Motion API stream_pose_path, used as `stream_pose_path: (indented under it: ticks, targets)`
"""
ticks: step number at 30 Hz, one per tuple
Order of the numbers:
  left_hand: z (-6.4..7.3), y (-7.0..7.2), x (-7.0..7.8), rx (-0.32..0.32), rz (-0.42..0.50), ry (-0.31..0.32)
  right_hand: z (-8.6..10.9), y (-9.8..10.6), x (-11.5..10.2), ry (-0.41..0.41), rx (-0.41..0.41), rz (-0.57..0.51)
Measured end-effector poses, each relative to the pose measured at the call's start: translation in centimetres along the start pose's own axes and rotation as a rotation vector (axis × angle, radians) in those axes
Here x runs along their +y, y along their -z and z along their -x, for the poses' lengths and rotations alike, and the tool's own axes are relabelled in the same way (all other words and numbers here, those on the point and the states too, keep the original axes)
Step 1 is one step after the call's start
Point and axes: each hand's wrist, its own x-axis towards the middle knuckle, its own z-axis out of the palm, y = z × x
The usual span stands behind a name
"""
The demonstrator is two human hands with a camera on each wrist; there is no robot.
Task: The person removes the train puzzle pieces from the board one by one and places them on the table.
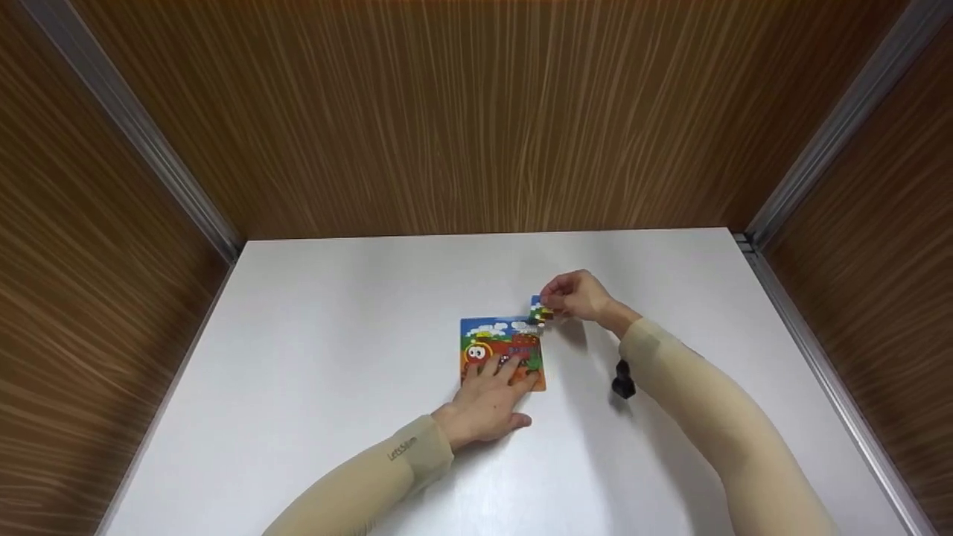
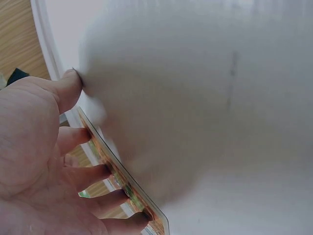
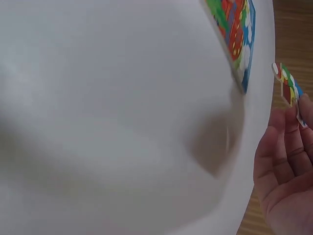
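A square jigsaw puzzle [image 1: 488, 331] with a colourful cartoon train lies on the white table. My left hand [image 1: 488, 406] rests on its lower part, fingers spread and straight. The left wrist view shows those fingertips touching the puzzle [image 2: 122, 178] near its edge, the thumb off it. Above the puzzle's upper right corner, my right hand [image 1: 584, 296] pinches a small jigsaw piece [image 1: 537, 307] between thumb and fingers. In the right wrist view the piece [image 3: 285, 83] is raised, apart from the puzzle [image 3: 237, 32]. My left hand hides part of the picture.
A small black object [image 1: 623, 381] sits on the white table [image 1: 335, 335] beside the right forearm. Wood-grain panels [image 1: 484, 119] enclose the table at the back and both sides, with metal rails [image 1: 811, 126] at the corners.
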Motion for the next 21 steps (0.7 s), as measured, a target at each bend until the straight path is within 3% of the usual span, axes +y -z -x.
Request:
stream_pose_path:
  ticks: [10, 21]
  targets:
    - [0.0, 0.0, 0.1, -0.001, 0.022, -0.001, 0.7, 2.1, 2.9, -0.054, 0.067, 0.085]
    - [0.0, 0.2, 0.2, -0.001, 0.015, 0.002, 0.1, 2.2, 3.7, -0.093, 0.088, 0.152]
